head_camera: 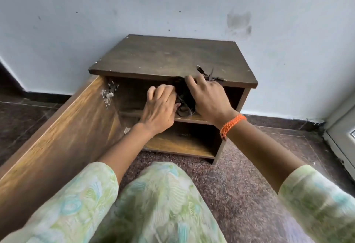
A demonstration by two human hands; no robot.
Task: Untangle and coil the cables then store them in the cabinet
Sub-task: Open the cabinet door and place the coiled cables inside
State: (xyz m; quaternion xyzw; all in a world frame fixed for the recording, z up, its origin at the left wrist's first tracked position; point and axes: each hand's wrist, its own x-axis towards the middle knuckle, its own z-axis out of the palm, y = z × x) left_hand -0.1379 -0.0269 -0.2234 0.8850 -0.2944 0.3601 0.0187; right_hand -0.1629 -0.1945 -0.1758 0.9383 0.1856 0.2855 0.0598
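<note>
Both arms reach into the upper compartment of the small dark-brown wooden cabinet (172,58). The left hand (159,108) and right hand (208,98) curl their fingers round a black coiled cable bundle (183,104) above the shelf; shadow and knuckles hide most of it.

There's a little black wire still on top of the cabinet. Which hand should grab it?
The right hand, probably. The loose wire lies on the cabinet top just above its knuckles, while the left hand sits lower and farther away, at the black cable bundle on the upper shelf.
</note>
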